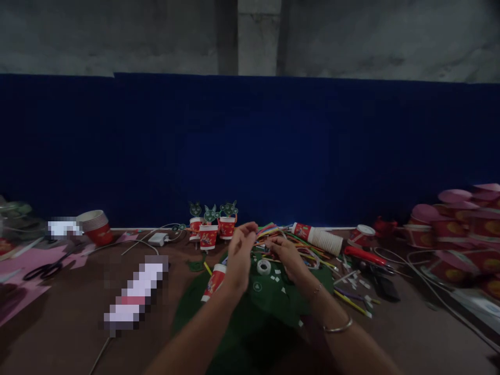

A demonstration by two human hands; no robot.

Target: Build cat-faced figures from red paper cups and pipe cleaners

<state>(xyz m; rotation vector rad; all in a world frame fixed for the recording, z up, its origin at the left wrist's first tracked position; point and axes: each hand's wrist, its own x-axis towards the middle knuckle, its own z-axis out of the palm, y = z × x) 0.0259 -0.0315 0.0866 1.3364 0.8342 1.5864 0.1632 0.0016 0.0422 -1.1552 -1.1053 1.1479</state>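
Head view: both hands meet over the far half of a green sheet (219, 338) on the table (390, 333).
Left hand (238, 260): raised, grip partly curled; whether anything is in it, I cannot tell.
Right hand (288, 256): finger and thumb drawn close together near the left hand; too blurred to tell if they pinch something.
Coloured sticks (269, 230): heaped at and beyond the fingertips, spreading right; probably light and slim, perhaps bendy, best taken singly by the middle.
Tape roll (263, 272): between the wrists, flat on the sheet; likely light and firm, easily held by its rim.
Red cup (214, 284): tipped over, just left of the left wrist; likely thin paper that dents, so hold it lightly round the side.
Decorated cups (209, 237): three, farther off to the left; their green toppers look flimsy.
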